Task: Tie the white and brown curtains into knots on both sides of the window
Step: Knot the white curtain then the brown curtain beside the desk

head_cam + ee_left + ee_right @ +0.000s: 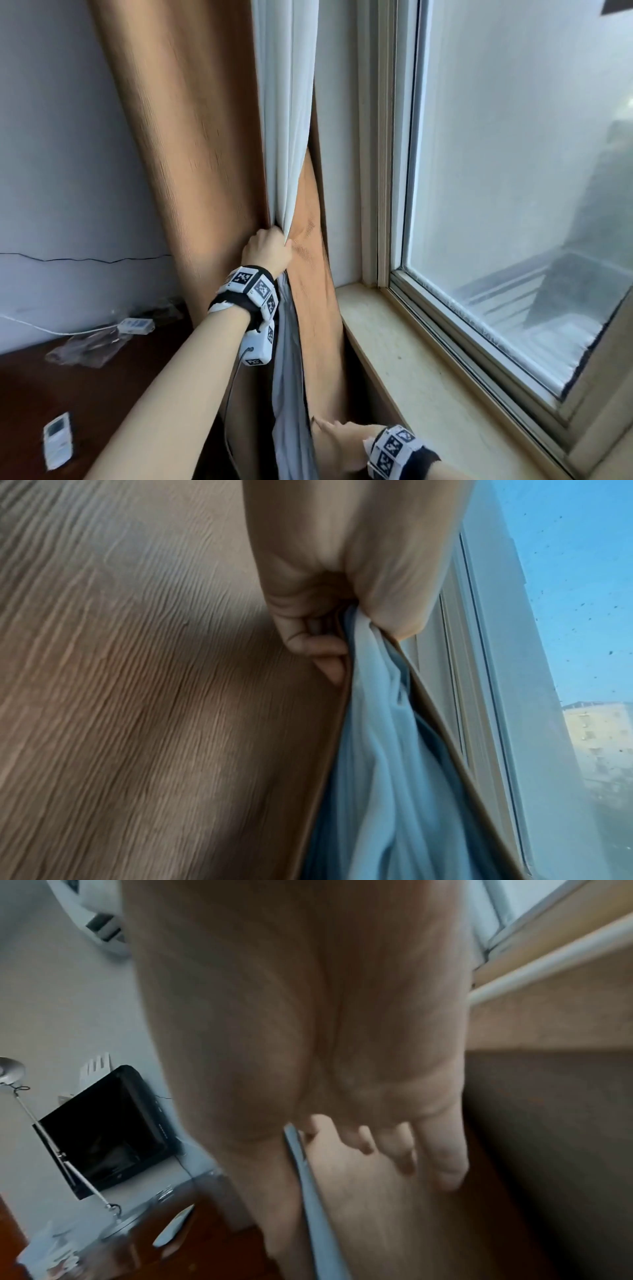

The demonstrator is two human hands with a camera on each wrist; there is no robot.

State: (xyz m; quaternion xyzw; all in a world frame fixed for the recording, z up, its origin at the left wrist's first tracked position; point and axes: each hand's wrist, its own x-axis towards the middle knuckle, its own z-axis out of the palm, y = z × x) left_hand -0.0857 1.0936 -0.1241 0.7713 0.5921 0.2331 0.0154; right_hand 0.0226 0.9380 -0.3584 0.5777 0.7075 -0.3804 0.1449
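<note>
The brown curtain (191, 154) hangs left of the window, with the white curtain (287, 120) gathered in front of its right edge. My left hand (269, 248) is raised and grips the bunched white curtain; in the left wrist view its curled fingers (308, 639) pinch the white cloth (387, 750) against the brown curtain (154, 696). Lower down, my right hand (337, 442) lies with straight fingers (441, 1153) on the brown curtain (377, 1218), just right of the hanging white strip (308, 1191).
The window pane (513, 171) and its stone sill (411, 377) are on the right. On the dark wooden surface (102, 394) at the left lie a white remote (58, 440), a white box with a cable (135, 324) and clear plastic wrap (85, 346). A black screen (103, 1131) stands behind.
</note>
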